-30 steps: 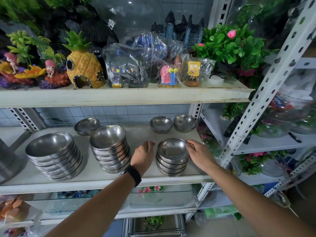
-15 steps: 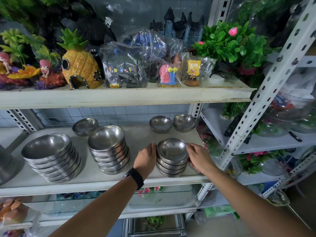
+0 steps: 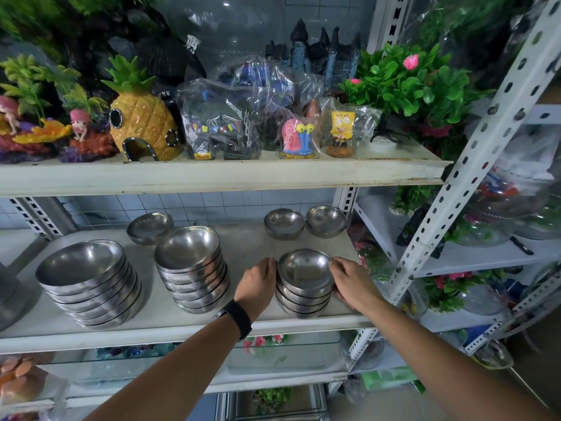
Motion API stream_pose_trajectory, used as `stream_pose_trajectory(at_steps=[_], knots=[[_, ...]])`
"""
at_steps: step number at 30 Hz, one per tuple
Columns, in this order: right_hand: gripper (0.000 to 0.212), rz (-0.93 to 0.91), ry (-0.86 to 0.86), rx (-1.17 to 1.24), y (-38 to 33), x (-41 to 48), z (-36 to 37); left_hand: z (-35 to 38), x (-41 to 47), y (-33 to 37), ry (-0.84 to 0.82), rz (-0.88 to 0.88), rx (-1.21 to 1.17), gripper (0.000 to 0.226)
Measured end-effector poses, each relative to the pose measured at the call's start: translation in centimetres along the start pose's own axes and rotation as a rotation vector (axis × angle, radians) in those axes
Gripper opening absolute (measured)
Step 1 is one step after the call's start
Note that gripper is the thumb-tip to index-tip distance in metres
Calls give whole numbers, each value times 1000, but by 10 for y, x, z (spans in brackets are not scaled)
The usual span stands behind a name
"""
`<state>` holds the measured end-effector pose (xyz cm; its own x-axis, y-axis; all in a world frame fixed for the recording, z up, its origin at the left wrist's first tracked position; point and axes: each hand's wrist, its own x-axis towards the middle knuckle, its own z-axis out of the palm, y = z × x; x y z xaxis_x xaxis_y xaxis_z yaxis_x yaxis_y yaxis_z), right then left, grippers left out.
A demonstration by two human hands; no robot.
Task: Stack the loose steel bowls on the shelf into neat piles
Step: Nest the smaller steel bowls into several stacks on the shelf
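A black wristband (image 3: 235, 319) is worn on the left wrist, nearest the camera. Just beyond it, the left hand (image 3: 256, 282) is curled against the left side of the small pile (image 3: 305, 270), with its fingertips hidden behind the bowls. The right hand (image 3: 353, 284) is wrapped round the pile's right side, the thumb laid at the top bowl's rim. The pile is thus held between both hands.

The small pile is made up of several nested steel bowls and is set upright on the shelf (image 3: 182, 325), near its front edge. Left of the small pile, a taller mid pile (image 3: 191, 259) is seen, leaning slightly. Further left, well apart from it, a wide pile (image 3: 85, 275) of larger bowls is stacked.

Behind the small pile, two loose bowls (image 3: 283, 223) are placed side by side near the tiled wall. A third bowl (image 3: 149, 227) is placed behind and left of it, just behind the mid pile.

Above the small pile, a top shelf (image 3: 212, 174) is filled with ornaments, among them a pineapple (image 3: 142, 123).
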<state>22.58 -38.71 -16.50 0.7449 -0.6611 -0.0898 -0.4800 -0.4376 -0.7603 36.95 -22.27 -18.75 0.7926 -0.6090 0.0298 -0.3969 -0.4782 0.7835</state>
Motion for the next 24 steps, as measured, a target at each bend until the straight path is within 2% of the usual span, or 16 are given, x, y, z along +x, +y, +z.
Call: stream_pose_trajectory(at_steps=[5, 8, 10, 12, 16, 20, 24], knots=[[40, -46, -1, -48, -1, -1, -4, -2, 4, -4, -23, 8, 43, 35], [39, -132, 34, -219, -10, 1, -18, -16, 11, 9, 13, -11, -46, 28], [41, -202, 80, -336, -24, 11, -33, -26, 22, 23, 58, 25, -39, 35], [42, -285, 117, -459, -37, 24, -47, -33, 32, 38, 65, 84, 98, 34], [41, -456, 142, -745, -50, 47, -56, -36, 48, 58, 90, 233, 493, 52], [44, -459, 130, -859, -54, 61, -53, -39, 61, 70, 7, 279, 631, 48], [48, -454, 155, -856, -58, 70, -47, -37, 71, 77, -12, 268, 745, 46]])
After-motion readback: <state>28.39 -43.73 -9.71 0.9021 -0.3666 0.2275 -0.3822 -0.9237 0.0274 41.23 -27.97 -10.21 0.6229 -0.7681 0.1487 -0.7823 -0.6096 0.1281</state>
